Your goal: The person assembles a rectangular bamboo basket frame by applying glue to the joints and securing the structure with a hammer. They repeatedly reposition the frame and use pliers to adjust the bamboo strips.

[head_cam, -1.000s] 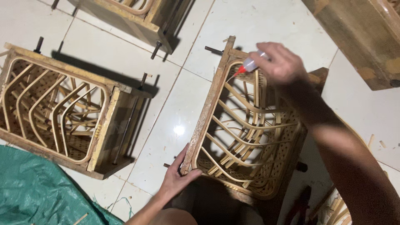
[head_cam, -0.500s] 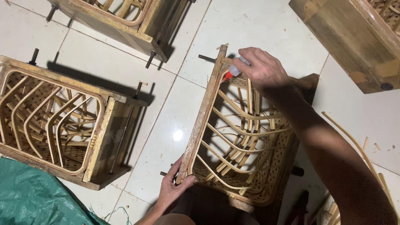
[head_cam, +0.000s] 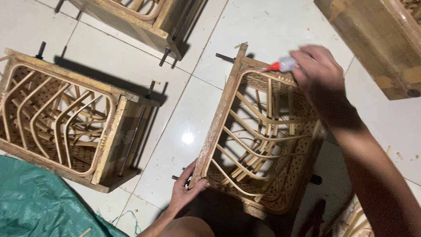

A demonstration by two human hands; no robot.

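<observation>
Your rattan basket frame [head_cam: 258,145] sits at the centre of the view on the white tiled floor [head_cam: 184,109], its open woven side facing up. Your right hand [head_cam: 318,72], at one o'clock, is closed around a small glue bottle [head_cam: 287,64], whose red nozzle touches the frame's top edge. Your left hand [head_cam: 186,188], at six o'clock, curls its fingers over the frame's near corner. A second rattan frame [head_cam: 66,123] lies well apart at nine o'clock, a third frame [head_cam: 144,19] at eleven o'clock, a wooden piece [head_cam: 377,39] at two o'clock, and a green tarp [head_cam: 39,202] at eight o'clock
</observation>
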